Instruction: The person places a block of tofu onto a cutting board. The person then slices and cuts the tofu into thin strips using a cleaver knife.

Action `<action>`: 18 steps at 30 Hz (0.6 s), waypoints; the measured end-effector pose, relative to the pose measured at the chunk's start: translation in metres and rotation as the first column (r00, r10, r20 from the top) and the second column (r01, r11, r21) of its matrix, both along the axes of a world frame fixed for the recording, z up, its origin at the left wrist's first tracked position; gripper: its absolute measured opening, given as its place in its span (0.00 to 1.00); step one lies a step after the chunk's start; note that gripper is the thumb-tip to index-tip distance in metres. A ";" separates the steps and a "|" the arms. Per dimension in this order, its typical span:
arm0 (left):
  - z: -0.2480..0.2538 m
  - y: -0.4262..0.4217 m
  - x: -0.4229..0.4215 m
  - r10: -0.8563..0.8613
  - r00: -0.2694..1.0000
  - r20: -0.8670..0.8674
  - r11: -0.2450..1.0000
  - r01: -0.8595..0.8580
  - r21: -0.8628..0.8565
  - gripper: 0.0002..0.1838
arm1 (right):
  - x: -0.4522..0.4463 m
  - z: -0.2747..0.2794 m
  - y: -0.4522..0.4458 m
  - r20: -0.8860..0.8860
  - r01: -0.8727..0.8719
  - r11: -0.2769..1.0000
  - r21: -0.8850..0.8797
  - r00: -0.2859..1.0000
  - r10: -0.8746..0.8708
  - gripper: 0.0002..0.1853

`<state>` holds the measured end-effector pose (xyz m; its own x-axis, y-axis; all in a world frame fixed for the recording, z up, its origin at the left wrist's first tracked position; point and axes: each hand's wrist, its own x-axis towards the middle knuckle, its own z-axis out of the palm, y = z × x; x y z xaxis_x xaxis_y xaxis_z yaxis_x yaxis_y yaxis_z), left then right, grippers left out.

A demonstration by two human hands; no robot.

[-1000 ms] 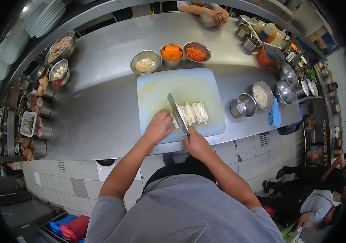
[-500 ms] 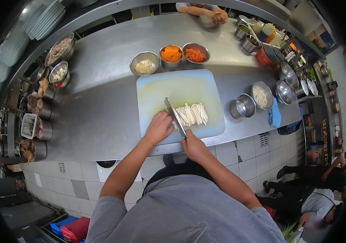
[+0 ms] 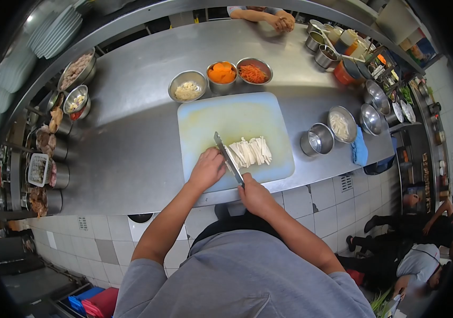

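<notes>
My right hand (image 3: 255, 195) is wrapped round the handle of a knife (image 3: 226, 155), its blade pointing away from me and a little left. White strips (image 3: 251, 151) lie in a row against the blade's right side on a pale cutting board (image 3: 231, 119). Left of the blade, my left hand (image 3: 208, 168) rests on the board with its fingers curled; what they press on is mostly hidden. Beyond the board stand a bowl of chopped pale pieces (image 3: 187, 91), a bowl of orange slices (image 3: 221, 73) and a bowl of orange shreds (image 3: 254, 72).
At the right are an empty steel pot (image 3: 317, 139), a bowl of white strips (image 3: 341, 125) and a blue cloth (image 3: 359, 148). Bowls of meat (image 3: 77, 70) line the left side. Another person's hands (image 3: 281, 21) rest at the far edge. More people are at the lower right.
The knife has shifted slightly left along the white strips, its tip lower in view. My left hand stays close beside the blade. The view has tilted slightly.
</notes>
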<state>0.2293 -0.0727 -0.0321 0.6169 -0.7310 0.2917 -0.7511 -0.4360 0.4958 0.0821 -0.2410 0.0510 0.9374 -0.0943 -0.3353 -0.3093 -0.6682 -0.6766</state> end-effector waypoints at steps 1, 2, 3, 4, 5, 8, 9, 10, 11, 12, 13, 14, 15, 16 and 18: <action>0.001 -0.001 0.000 -0.003 1.000 0.002 1.000 0.003 0.000 0.14 | 0.001 -0.003 0.000 0.002 0.003 1.000 0.000 1.000 -0.003 0.15; 0.001 -0.001 -0.001 0.002 1.000 -0.004 1.000 -0.002 -0.002 0.14 | 0.002 -0.005 0.000 -0.003 0.000 1.000 0.002 1.000 0.000 0.15; 0.001 -0.001 -0.002 0.007 1.000 -0.010 1.000 -0.007 -0.003 0.13 | 0.003 -0.007 0.001 -0.008 -0.004 1.000 0.005 1.000 0.004 0.15; 0.001 -0.002 -0.002 0.005 1.000 -0.008 1.000 -0.005 -0.004 0.13 | 0.004 -0.009 -0.001 -0.006 -0.001 1.000 0.005 1.000 0.001 0.15; 0.001 -0.002 -0.002 0.003 1.000 -0.002 1.000 -0.003 -0.015 0.13 | 0.007 -0.008 -0.002 0.004 0.000 1.000 0.007 1.000 0.000 0.15; 0.001 -0.002 -0.002 0.004 1.000 0.020 1.000 -0.003 -0.021 0.12 | 0.009 -0.002 -0.003 0.007 0.015 1.000 0.002 1.000 -0.015 0.15; 0.001 -0.003 -0.002 0.005 1.000 0.029 1.000 -0.005 -0.018 0.12 | 0.009 0.000 -0.004 -0.006 0.028 1.000 -0.005 1.000 -0.028 0.15; 0.001 -0.005 -0.003 0.004 0.999 0.032 1.000 -0.004 -0.021 0.12 | 0.008 0.000 -0.005 -0.003 0.029 1.000 -0.008 1.000 -0.029 0.15; 0.001 -0.007 -0.004 0.015 0.999 0.031 1.000 -0.014 -0.026 0.12 | 0.005 0.001 -0.007 0.028 0.029 1.000 -0.009 0.999 -0.029 0.16; 0.000 -0.008 -0.004 0.024 0.999 0.031 0.999 -0.024 -0.030 0.12 | 0.003 0.002 -0.007 0.059 0.029 1.000 -0.010 0.998 -0.029 0.17; 0.000 -0.008 -0.004 0.021 0.999 0.034 0.999 -0.020 -0.031 0.12 | 0.002 0.003 -0.008 0.062 0.033 0.999 -0.011 0.998 -0.032 0.17; -0.002 -0.008 -0.004 0.029 0.999 0.028 0.999 -0.028 -0.044 0.12 | 0.000 0.005 -0.008 0.080 0.010 0.999 -0.038 0.997 -0.006 0.18; -0.003 -0.009 -0.004 0.036 0.999 0.021 0.998 -0.034 -0.059 0.12 | -0.002 0.008 -0.010 0.097 -0.011 0.998 -0.066 0.995 0.018 0.19; -0.005 -0.007 -0.004 0.028 0.999 0.022 0.998 -0.027 -0.059 0.12 | -0.004 0.010 -0.012 0.098 -0.004 0.998 -0.067 0.995 0.011 0.19; -0.003 0.004 -0.005 0.068 0.997 -0.025 0.992 -0.070 -0.100 0.12 | -0.009 0.012 -0.016 0.152 -0.041 0.992 -0.119 0.987 0.059 0.21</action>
